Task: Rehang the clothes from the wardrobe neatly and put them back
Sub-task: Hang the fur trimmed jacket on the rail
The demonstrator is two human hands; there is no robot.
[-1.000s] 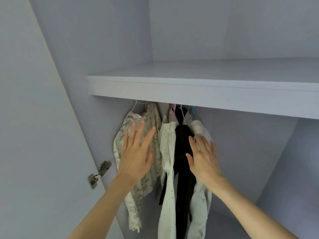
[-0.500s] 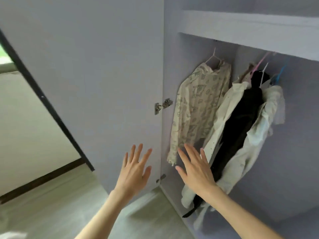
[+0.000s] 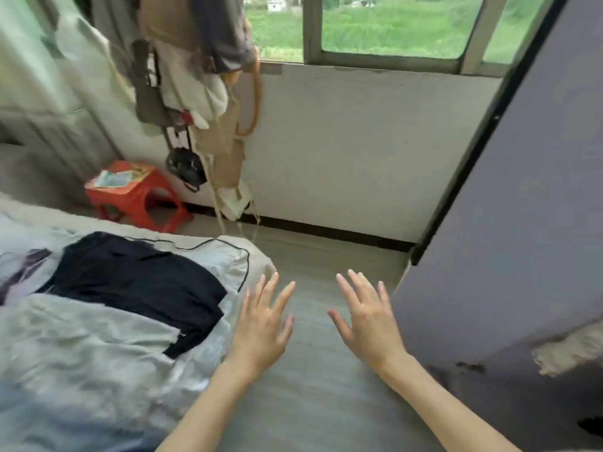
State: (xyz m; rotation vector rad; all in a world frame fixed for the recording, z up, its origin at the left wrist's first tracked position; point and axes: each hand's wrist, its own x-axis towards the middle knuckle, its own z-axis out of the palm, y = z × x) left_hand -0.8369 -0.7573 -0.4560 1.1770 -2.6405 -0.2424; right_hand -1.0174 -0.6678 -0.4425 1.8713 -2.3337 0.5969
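Note:
A dark navy garment (image 3: 137,282) lies spread flat on the bed (image 3: 81,353) at the left. Partly over its near edge lies a light grey garment (image 3: 85,334). My left hand (image 3: 264,324) hovers with straight, spread fingers just right of the bed's edge, holding nothing. My right hand (image 3: 368,318) is held out beside it over the floor, fingers spread, also holding nothing. The open wardrobe door (image 3: 522,223) stands at the right; the wardrobe's inside and its hanging clothes are out of view.
A red plastic stool (image 3: 137,197) with papers on top stands by the wall beyond the bed. Bags and clothes (image 3: 195,93) hang above it near the window (image 3: 375,27). Grey floor (image 3: 313,386) runs between bed and door.
The view has swung left from the wardrobe's inside, past the open door, to the bed and window. Both hands came off the hanging clothes and dropped low, still spread and holding nothing.

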